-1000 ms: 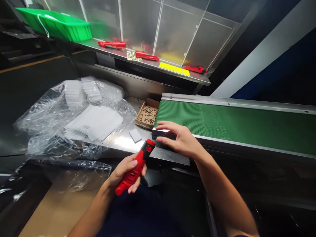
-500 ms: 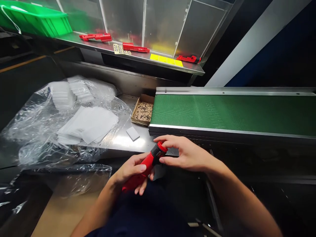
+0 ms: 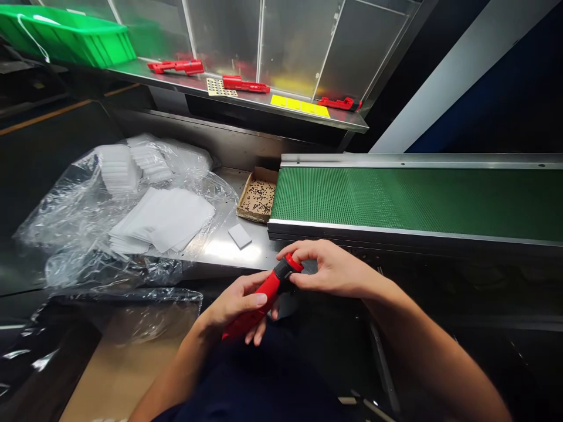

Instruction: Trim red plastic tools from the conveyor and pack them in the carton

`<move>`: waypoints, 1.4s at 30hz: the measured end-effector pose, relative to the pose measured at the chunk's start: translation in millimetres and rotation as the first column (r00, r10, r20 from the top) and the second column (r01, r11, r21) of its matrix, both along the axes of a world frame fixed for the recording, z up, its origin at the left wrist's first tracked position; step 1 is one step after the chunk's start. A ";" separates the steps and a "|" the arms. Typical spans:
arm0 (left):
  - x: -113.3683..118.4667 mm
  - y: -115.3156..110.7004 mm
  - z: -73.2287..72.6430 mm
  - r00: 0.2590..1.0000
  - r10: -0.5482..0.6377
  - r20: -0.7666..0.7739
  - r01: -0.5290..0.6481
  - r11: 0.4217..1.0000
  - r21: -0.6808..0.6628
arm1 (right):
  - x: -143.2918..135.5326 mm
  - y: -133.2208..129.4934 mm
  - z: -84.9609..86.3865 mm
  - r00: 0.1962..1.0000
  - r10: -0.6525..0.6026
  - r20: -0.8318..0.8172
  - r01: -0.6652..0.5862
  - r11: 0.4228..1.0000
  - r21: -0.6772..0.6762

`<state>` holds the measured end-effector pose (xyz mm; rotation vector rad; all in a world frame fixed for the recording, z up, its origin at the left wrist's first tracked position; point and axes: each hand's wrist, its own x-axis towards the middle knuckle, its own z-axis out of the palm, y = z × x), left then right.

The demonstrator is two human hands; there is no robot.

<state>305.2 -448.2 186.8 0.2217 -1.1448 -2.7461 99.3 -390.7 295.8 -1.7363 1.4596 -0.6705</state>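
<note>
A red tool body with a black collar and a red end (image 3: 269,287) is held tilted in front of my torso, its red end up and to the right. Wrapped round its lower body is my left hand (image 3: 240,302), thumb on top and fingertips showing underneath. My right hand (image 3: 328,269) grips the red end by the collar between thumb and fingers. Just beyond the hands, a small white block (image 3: 240,235) lies on the metal bench (image 3: 215,249).
A green conveyor (image 3: 396,199) runs to the right. Beside it sits a cardboard tray (image 3: 256,199) of tiny black parts. White foam sheets (image 3: 165,220) in clear plastic lie left. The shelf (image 3: 185,83) bears red parts (image 3: 246,85), yellow labels (image 3: 299,106) and a green bin (image 3: 92,44).
The view has shifted slightly, so the bench and shelf appear a little further right. My right thumb has moved closer to the tool's red end. Both hands keep hold of the tool.
</note>
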 end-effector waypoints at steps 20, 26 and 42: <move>-7.3 2.4 -10.0 0.999 0.019 0.044 -0.018 1.000 -0.004 | 6.5 19.1 -26.5 0.952 -0.219 -0.212 0.186 0.969 -0.163; -2.4 2.9 -18.8 0.996 0.016 -0.092 -0.005 0.994 0.113 | -7.1 31.7 -15.8 0.968 -0.219 -0.125 0.201 0.969 -0.142; -7.5 9.1 -4.5 0.984 0.173 0.047 -0.169 0.983 -0.073 | -3.4 30.7 -26.8 0.927 -0.371 0.053 0.372 0.928 -0.027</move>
